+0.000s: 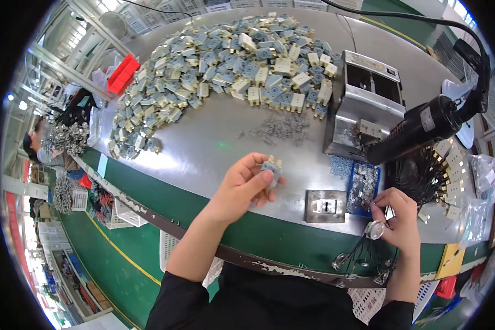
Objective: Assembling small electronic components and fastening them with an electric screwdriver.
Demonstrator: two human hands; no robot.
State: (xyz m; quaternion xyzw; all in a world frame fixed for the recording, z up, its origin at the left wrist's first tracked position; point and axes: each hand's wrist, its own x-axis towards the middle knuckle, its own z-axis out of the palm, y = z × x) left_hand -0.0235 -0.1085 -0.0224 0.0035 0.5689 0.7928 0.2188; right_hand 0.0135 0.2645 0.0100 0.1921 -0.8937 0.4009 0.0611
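Grey part over the counter

From the grey part (270, 171), a heap of similar parts (220, 66) spreads at 11 o'clock, a machine (353, 124) stands at 2, and a steel block (314, 216) lies at 4. Its brass prongs (279, 163) and long axis point between 12 and 1. The left grip (242, 184) pinches it above the counter (203, 132); the right grip (400, 220) meets a blue tray (359, 212), its hold unclear.
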